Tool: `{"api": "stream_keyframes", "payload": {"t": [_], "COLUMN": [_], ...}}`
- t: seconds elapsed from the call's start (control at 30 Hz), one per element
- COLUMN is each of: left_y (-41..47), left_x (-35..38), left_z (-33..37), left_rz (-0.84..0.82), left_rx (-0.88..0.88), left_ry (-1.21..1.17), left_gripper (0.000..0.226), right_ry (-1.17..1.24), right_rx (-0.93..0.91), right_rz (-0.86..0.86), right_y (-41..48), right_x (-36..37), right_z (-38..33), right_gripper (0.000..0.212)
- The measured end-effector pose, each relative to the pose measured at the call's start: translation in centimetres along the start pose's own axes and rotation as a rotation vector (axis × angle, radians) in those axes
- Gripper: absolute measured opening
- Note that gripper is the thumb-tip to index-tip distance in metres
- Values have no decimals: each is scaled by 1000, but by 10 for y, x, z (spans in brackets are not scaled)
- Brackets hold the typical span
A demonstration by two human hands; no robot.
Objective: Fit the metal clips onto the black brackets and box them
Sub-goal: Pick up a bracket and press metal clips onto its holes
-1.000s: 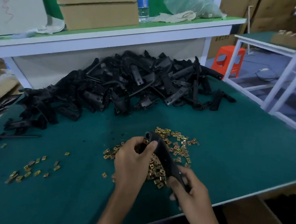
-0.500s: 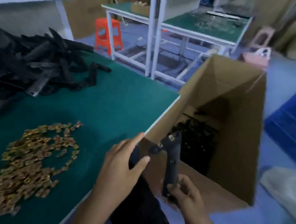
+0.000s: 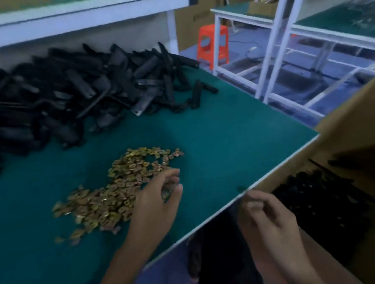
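The left hand hangs low over the near right edge of the pile of clips, fingers curved and thumb close to the forefinger. Motion blur hides whether a clip is pinched between them.

The right hand is off the table, just past its near right edge and beside the box. Its fingers are loosely curled and nothing shows in them.

The gold-coloured clips lie spread on the green table, in the middle near the front. Behind them, towards the back left, the black brackets are heaped in a big loose pile, a few straying out to the right.

The cardboard box stands open against the table's right edge, lower than the tabletop. Black pieces lie piled inside it, too blurred to tell apart.

Beyond the table an orange stool stands on the floor, next to white-framed benches with green tops. A white shelf runs above the bracket pile.
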State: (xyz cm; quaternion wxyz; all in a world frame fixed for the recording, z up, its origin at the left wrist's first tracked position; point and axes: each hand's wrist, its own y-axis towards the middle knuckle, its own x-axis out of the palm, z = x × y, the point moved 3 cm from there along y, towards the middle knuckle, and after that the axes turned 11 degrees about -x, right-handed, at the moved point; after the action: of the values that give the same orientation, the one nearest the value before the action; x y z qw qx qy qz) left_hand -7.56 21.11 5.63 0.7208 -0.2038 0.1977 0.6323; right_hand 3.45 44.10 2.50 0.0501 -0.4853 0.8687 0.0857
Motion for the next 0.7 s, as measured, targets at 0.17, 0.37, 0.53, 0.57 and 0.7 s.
{"api": "stream_keyframes", "payload": {"t": [0.17,0.37,0.53,0.57,0.7], "left_y": [41,114,188,202,242], "left_x": [-67,-121,-131,-130,-125], "left_z": [-36,-81,-87,-86,-85], "left_rz": [185,321,348,349,404], "left_rx": [-86,-197,-177,-164,-169], "left_ry": [132,271,487,541,747], "left_gripper": [17,18,31,32,35], "right_ry": [-256,-548,-479,-476,-463], "right_rx": [-419,-526,-562,-579,-554], "right_rz": [-401,-532,-350,-316,-316], "right_y": [18,25,23,22,23], "right_x": [116,161,159,159,159], "right_z": [-23,-17,-19,-21,-19], "right_gripper": [20,46,38,34,34]}}
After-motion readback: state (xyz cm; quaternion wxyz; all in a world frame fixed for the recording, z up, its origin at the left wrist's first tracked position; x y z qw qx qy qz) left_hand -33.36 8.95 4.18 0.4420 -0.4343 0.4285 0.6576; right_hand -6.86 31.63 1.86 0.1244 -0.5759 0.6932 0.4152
